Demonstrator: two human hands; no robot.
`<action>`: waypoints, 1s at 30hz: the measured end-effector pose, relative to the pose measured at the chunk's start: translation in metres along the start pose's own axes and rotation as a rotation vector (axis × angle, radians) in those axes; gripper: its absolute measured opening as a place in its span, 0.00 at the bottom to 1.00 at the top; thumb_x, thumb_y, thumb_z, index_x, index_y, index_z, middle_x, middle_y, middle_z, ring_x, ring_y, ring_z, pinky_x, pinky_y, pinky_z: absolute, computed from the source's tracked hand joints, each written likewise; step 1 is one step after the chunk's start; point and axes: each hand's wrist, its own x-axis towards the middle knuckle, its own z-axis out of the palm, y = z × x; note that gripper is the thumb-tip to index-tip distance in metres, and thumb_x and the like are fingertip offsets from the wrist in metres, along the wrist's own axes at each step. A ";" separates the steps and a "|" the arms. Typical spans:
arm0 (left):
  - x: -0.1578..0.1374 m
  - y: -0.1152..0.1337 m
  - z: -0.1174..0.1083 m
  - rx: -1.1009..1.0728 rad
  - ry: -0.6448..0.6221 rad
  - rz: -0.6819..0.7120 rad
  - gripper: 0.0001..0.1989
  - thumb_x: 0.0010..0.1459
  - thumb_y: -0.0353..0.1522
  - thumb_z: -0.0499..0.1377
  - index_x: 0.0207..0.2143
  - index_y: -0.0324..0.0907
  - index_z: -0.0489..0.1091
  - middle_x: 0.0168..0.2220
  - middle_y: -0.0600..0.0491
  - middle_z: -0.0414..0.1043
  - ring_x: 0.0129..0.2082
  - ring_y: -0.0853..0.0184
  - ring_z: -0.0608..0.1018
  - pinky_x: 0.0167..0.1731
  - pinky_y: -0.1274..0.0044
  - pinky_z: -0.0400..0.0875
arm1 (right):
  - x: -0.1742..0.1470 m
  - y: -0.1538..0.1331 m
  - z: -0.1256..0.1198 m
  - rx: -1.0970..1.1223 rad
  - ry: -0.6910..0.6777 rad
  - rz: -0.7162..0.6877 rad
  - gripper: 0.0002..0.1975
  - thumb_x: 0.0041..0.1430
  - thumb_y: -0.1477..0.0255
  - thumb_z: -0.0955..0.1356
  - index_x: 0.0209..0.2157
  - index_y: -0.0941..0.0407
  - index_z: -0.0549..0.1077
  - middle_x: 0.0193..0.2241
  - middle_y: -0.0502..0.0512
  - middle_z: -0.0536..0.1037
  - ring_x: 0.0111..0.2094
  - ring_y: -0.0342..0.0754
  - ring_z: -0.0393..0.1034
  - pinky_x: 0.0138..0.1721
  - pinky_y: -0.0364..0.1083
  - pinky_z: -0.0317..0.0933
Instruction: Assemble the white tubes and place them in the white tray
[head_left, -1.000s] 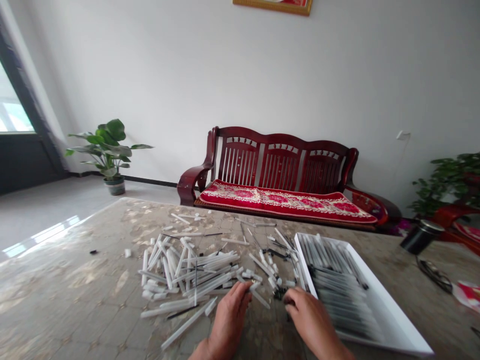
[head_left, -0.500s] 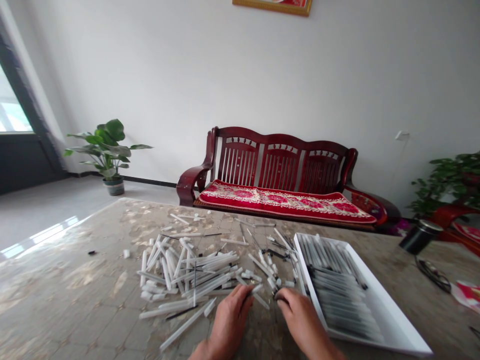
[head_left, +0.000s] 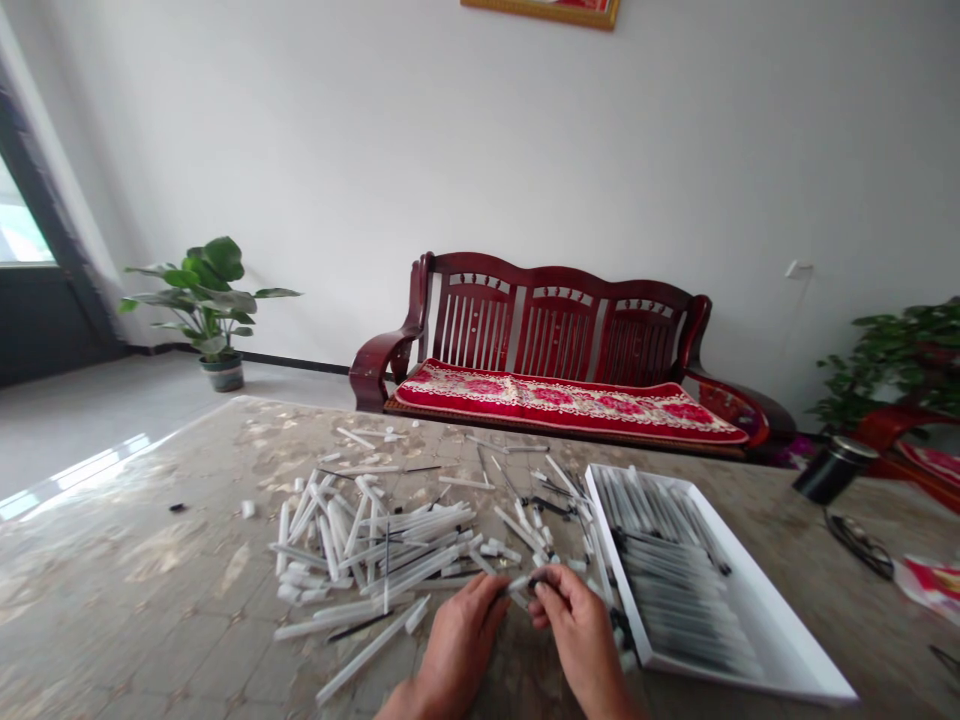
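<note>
My left hand (head_left: 466, 625) is closed around a translucent white pen barrel (head_left: 517, 585), whose end sticks out to the right. My right hand (head_left: 574, 620) pinches a small black piece (head_left: 534, 583) against that end; whether it is a plug or a cap I cannot make out. Left of my hands lies a loose pile of white pen barrels (head_left: 352, 535) with caps and thin black refills (head_left: 360, 628) among them. To the right, a white box (head_left: 780, 640) holds rows of pens (head_left: 675, 580) with dark refills inside.
Short white caps (head_left: 499, 550) and black bits lie scattered on the patterned tablecloth (head_left: 112, 600). A black cylinder (head_left: 834, 470), a dark cable (head_left: 859, 545) and a red packet (head_left: 934, 585) are at the right. Beyond the table stands a wooden bench (head_left: 559, 330).
My right hand has moved slightly left and up, bringing its black piece to the barrel's end. My left hand stays almost in place, still holding the barrel.
</note>
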 end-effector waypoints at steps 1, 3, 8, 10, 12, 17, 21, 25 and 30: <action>0.000 0.000 0.000 -0.002 -0.001 0.001 0.11 0.62 0.28 0.52 0.38 0.45 0.75 0.37 0.53 0.79 0.37 0.64 0.80 0.39 0.77 0.71 | 0.001 0.001 -0.001 0.007 0.015 -0.009 0.22 0.55 0.50 0.68 0.36 0.55 0.77 0.29 0.57 0.81 0.29 0.53 0.77 0.29 0.45 0.72; 0.000 -0.001 0.000 -0.012 -0.002 0.007 0.11 0.62 0.28 0.52 0.39 0.45 0.75 0.37 0.53 0.79 0.37 0.64 0.80 0.39 0.77 0.72 | 0.002 0.001 -0.001 0.013 0.034 -0.021 0.22 0.55 0.50 0.68 0.37 0.55 0.77 0.28 0.57 0.81 0.28 0.52 0.77 0.29 0.45 0.72; 0.001 -0.002 0.000 -0.029 -0.003 0.013 0.12 0.62 0.29 0.53 0.39 0.45 0.75 0.37 0.53 0.79 0.37 0.64 0.80 0.39 0.78 0.72 | 0.003 0.000 -0.002 0.017 0.046 -0.042 0.22 0.56 0.51 0.68 0.37 0.56 0.78 0.26 0.56 0.81 0.27 0.52 0.77 0.28 0.44 0.72; 0.002 -0.002 0.000 -0.027 -0.005 0.013 0.12 0.62 0.29 0.53 0.40 0.45 0.76 0.37 0.53 0.79 0.37 0.64 0.80 0.39 0.78 0.72 | 0.003 -0.002 -0.003 0.021 0.063 -0.067 0.21 0.56 0.52 0.68 0.37 0.56 0.78 0.27 0.57 0.81 0.27 0.51 0.77 0.28 0.44 0.72; 0.001 -0.002 -0.001 -0.026 -0.007 0.011 0.12 0.62 0.29 0.53 0.41 0.46 0.76 0.38 0.53 0.79 0.38 0.64 0.80 0.39 0.78 0.72 | 0.004 -0.005 -0.005 0.024 0.077 -0.091 0.21 0.57 0.52 0.68 0.37 0.56 0.78 0.28 0.57 0.82 0.27 0.51 0.77 0.28 0.43 0.72; 0.000 -0.001 -0.001 -0.024 -0.017 0.006 0.12 0.62 0.29 0.53 0.40 0.46 0.76 0.37 0.53 0.79 0.38 0.65 0.81 0.39 0.78 0.72 | 0.003 -0.009 -0.007 -0.005 0.072 -0.118 0.20 0.57 0.53 0.69 0.36 0.55 0.79 0.27 0.57 0.81 0.26 0.51 0.77 0.27 0.42 0.72; 0.001 -0.002 -0.001 -0.020 -0.006 0.012 0.12 0.62 0.29 0.53 0.40 0.47 0.76 0.37 0.53 0.79 0.37 0.65 0.81 0.38 0.79 0.71 | 0.001 -0.009 -0.005 -0.051 0.074 -0.138 0.19 0.58 0.53 0.68 0.36 0.55 0.79 0.26 0.56 0.81 0.26 0.50 0.77 0.27 0.41 0.71; 0.000 -0.002 0.000 -0.024 0.000 0.022 0.12 0.62 0.29 0.53 0.40 0.47 0.76 0.37 0.54 0.79 0.37 0.65 0.81 0.38 0.79 0.72 | -0.001 -0.010 -0.002 -0.092 0.051 -0.161 0.18 0.59 0.54 0.67 0.35 0.54 0.79 0.25 0.55 0.80 0.26 0.50 0.77 0.27 0.41 0.71; 0.000 -0.002 -0.001 -0.022 -0.009 0.031 0.14 0.62 0.29 0.52 0.42 0.47 0.76 0.38 0.53 0.80 0.38 0.65 0.81 0.39 0.79 0.72 | 0.000 -0.016 -0.001 -0.170 0.059 -0.198 0.17 0.61 0.56 0.66 0.34 0.54 0.78 0.23 0.53 0.79 0.25 0.48 0.75 0.27 0.40 0.69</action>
